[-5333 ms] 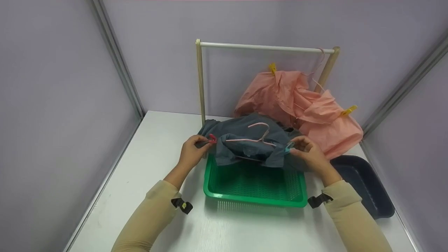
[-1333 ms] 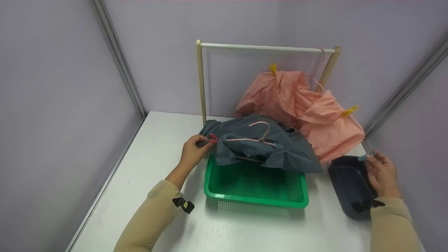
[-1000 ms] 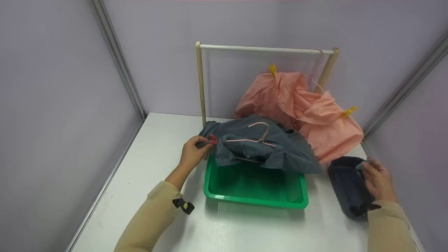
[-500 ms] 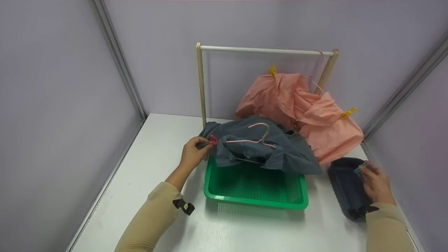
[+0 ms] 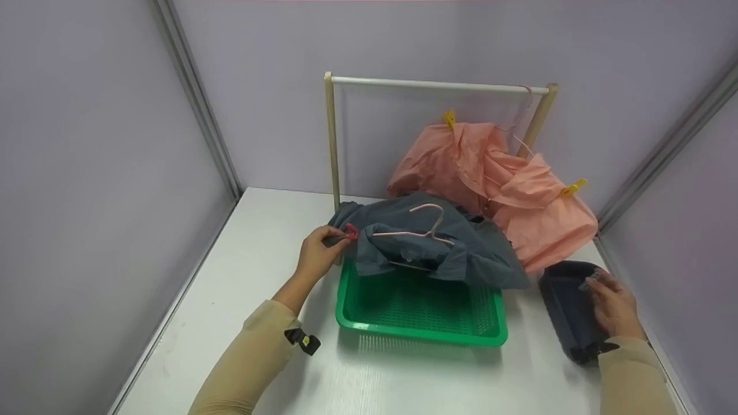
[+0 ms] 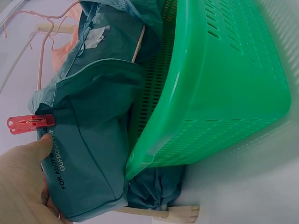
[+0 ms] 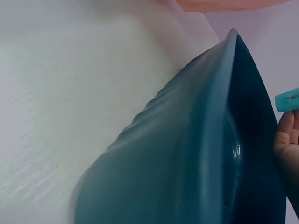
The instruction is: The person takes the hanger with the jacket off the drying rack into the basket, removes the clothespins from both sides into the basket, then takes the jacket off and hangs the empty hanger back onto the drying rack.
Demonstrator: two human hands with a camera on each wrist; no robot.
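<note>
Soft grey shirt (image 5: 426, 245) looks limp, best gripped at its shoulder, where the left hand (image 5: 316, 253) pinches the red clip (image 5: 350, 232); the right hand (image 5: 614, 305) holds a teal clip (image 7: 286, 100) over the dark bin (image 5: 568, 308).

R hand (image 7: 286, 140) cut off at frame edge, grip on teal clip (image 7: 287, 100) unclear

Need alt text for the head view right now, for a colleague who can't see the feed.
A person's left hand pinches a red clip on a grey shirt draped over a green basket, while the right hand holds a teal clip over a dark tray. A pink garment hangs on the rack behind.
</note>
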